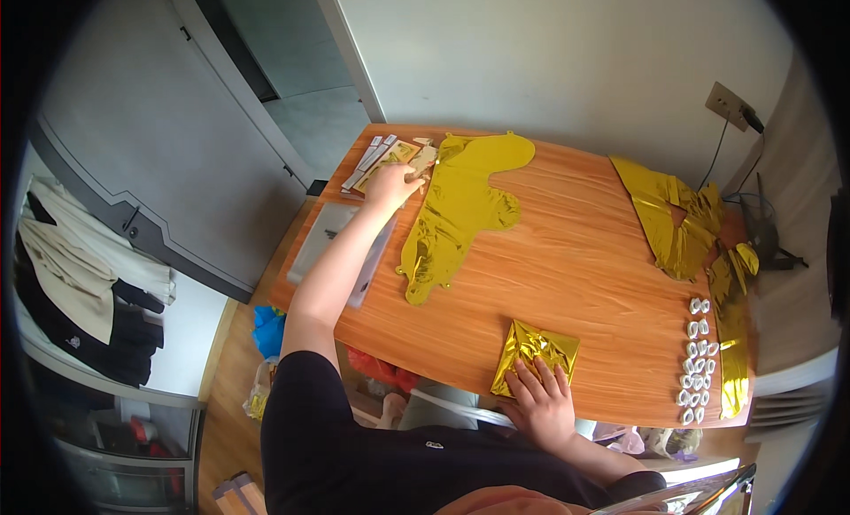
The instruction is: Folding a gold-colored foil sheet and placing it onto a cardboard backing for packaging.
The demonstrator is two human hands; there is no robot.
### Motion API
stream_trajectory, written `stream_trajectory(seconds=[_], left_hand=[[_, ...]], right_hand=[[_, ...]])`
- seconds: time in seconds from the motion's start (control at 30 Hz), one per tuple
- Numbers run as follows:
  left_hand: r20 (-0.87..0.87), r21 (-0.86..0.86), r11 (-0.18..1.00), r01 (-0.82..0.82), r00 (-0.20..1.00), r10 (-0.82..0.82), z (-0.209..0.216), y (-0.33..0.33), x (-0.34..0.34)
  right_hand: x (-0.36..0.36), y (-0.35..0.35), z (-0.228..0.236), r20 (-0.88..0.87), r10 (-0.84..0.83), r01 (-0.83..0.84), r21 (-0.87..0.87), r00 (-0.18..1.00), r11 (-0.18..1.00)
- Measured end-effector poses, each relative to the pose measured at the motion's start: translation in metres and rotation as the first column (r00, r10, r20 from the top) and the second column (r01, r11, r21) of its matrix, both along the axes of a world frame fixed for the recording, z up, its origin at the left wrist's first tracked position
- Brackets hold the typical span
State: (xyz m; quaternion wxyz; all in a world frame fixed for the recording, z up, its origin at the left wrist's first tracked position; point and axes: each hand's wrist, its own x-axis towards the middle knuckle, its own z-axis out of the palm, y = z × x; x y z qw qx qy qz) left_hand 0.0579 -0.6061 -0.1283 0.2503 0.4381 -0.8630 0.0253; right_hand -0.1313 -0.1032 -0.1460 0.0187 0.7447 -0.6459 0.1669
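My left hand [390, 186] is stretched to the far left of the table, its fingers curled and closed over a pile of paper cards [400, 152] and small pale pieces [426, 152]. What those fingers hold, if anything, is too small to make out. Near the front edge, my right hand [542, 402] lies with fingers extended on a folded gold foil sheet [560, 343], pressing it to the tabletop. Just right of my left hand, a flat gold foil balloon [465, 189] with a curved outline is spread out.
A translucent plastic sleeve [320, 240] lies on the wooden table [567, 240] below my left forearm. Crumpled gold foil [660, 216] and a long gold strip [733, 338] lie on the right. Several small white rolls [697, 364] stand in rows beside the strip. A cable hangs from a wall socket [728, 104].
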Motion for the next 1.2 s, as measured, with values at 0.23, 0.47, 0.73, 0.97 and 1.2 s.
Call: stream_trajectory(seconds=[0.23,0.47,0.73,0.97,1.2], left_hand=[[0.042,0.155,0.984,-0.085,0.996,0.080,0.013,0.014,-0.009],[0.034,0.163,0.968,-0.192,0.981,0.189,0.013,0.015,-0.029],[0.006,0.042,0.984,-0.171,0.985,0.171,-0.009,0.010,-0.032],[-0.040,0.022,0.981,-0.192,0.980,0.193,0.031,0.025,-0.008],[-0.492,-0.160,0.982,-0.100,0.871,0.009,0.131,0.136,0.038]], right_hand=[[-0.004,-0.007,0.006,0.129,-0.006,0.008,-0.012,0.992,1.000],[-0.002,-0.005,0.011,0.183,-0.033,0.035,-0.007,0.982,0.999],[0.007,0.003,-0.008,0.019,-0.048,0.050,-0.124,0.999,0.991],[0.004,0.004,-0.002,0.030,-0.014,0.017,-0.076,0.999,0.997],[-0.025,0.030,0.010,0.047,0.021,-0.020,-0.014,0.999,1.000]])
